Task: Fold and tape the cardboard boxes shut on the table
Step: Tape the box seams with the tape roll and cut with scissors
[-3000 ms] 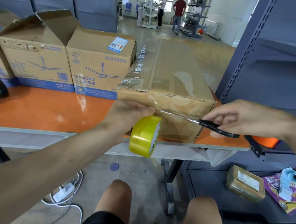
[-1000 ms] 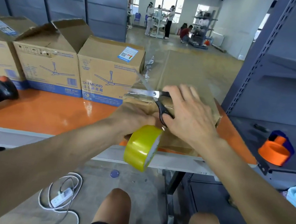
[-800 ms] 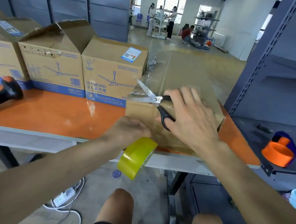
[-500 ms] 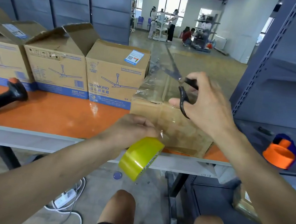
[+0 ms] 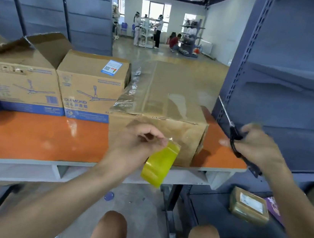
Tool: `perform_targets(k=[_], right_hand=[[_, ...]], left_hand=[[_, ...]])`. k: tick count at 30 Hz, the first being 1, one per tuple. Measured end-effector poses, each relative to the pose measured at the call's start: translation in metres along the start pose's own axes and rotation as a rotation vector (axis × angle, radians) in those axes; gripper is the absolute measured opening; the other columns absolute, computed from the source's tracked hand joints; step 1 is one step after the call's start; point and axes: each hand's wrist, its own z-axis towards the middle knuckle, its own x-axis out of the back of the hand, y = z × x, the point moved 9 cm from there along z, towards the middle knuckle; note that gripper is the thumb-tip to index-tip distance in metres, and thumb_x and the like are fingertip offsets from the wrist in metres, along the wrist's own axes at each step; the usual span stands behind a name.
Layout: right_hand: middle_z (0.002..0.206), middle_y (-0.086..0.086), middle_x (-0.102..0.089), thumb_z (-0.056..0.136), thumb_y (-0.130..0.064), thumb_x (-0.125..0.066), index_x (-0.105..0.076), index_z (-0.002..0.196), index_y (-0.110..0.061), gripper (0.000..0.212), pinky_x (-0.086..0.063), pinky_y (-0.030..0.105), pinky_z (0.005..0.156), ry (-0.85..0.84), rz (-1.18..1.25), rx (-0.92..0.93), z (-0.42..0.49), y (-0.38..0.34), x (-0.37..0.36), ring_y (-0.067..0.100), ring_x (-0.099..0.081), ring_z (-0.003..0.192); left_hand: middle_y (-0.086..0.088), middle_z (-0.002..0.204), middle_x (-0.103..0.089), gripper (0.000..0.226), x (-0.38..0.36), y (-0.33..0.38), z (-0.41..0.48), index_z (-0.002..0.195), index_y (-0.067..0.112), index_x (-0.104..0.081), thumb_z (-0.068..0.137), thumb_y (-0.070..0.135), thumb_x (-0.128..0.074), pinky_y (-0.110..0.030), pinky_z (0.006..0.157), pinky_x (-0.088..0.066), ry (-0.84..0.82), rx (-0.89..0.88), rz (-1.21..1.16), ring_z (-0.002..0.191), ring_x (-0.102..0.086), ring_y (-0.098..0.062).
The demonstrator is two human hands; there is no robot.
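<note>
Taped box (image 5: 165, 108) sat at table's (image 5: 30, 136) near edge, long axis running 12–6 o'clock, short end facing the person. L hand (image 5: 136, 144) pinched yellow tape roll (image 5: 159, 164) against that end. R hand (image 5: 256, 148), at box's 3 o'clock, gripped scissors (image 5: 232, 131) w/ blades pointing ~11 o'clock.

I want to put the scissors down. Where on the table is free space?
The orange table is bare in front of the fan boxes, left of the taped box. A narrow strip lies right of that box, beside the right hand. The back is crowded with boxes.
</note>
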Motion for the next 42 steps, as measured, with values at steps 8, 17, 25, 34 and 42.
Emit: perform_targets(k=[8, 17, 25, 34, 42], right_hand=[[0.081, 0.008, -0.052, 0.090, -0.014, -0.061, -0.047, 0.089, -0.009, 0.015, -0.041, 0.029, 0.062, -0.268, -0.391, 0.037, 0.048, 0.030, -0.050, 0.025, -0.052, 0.076], [0.081, 0.033, -0.050, 0.088, -0.036, -0.078, -0.064, 0.101, 0.002, 0.043, -0.050, 0.028, 0.070, -0.523, -0.240, 0.006, 0.069, 0.019, -0.074, 0.026, -0.060, 0.078], [0.112, 0.007, -0.062, 0.103, -0.008, -0.054, -0.058, 0.123, -0.009, 0.021, -0.055, 0.023, 0.077, -0.314, 0.208, -0.001, 0.051, 0.033, -0.048, 0.004, -0.061, 0.077], [0.103, -0.007, -0.070, 0.081, -0.078, -0.056, -0.052, 0.126, -0.050, 0.053, -0.058, 0.031, 0.082, -0.215, 0.700, 0.428, -0.125, -0.039, -0.041, 0.008, -0.069, 0.094], [0.088, -0.041, -0.067, 0.094, -0.025, -0.071, -0.032, 0.144, -0.034, 0.063, -0.049, 0.008, 0.076, -0.092, 0.878, 0.338, -0.130, -0.050, -0.035, -0.012, -0.066, 0.086]], left_hand=[[0.014, 0.084, -0.072, 0.014, -0.032, 0.004, -0.003, 0.077, 0.028, -0.075, 0.087, 0.020, -0.080, -0.032, 0.082, -0.051, -0.044, -0.130, 0.176, 0.087, -0.067, -0.011], [0.011, 0.082, -0.074, 0.014, -0.038, 0.006, -0.005, 0.077, 0.022, -0.076, 0.088, 0.014, -0.079, -0.028, 0.082, -0.050, -0.062, -0.138, 0.099, 0.083, -0.069, -0.007], [0.015, 0.081, -0.071, 0.019, -0.048, 0.015, 0.001, 0.074, 0.028, -0.073, 0.088, 0.016, -0.079, -0.026, 0.079, -0.051, -0.049, -0.206, 0.139, 0.081, -0.068, -0.006], [0.015, 0.076, -0.072, 0.016, -0.070, 0.016, 0.006, 0.076, 0.026, -0.073, 0.089, 0.016, -0.075, -0.033, 0.075, -0.054, 0.073, -0.206, 0.114, 0.073, -0.066, -0.007], [0.019, 0.066, -0.070, 0.025, -0.071, 0.053, 0.024, 0.071, 0.025, -0.071, 0.089, 0.008, -0.075, -0.008, 0.063, -0.043, 0.033, -0.267, 0.081, 0.061, -0.060, 0.007]])
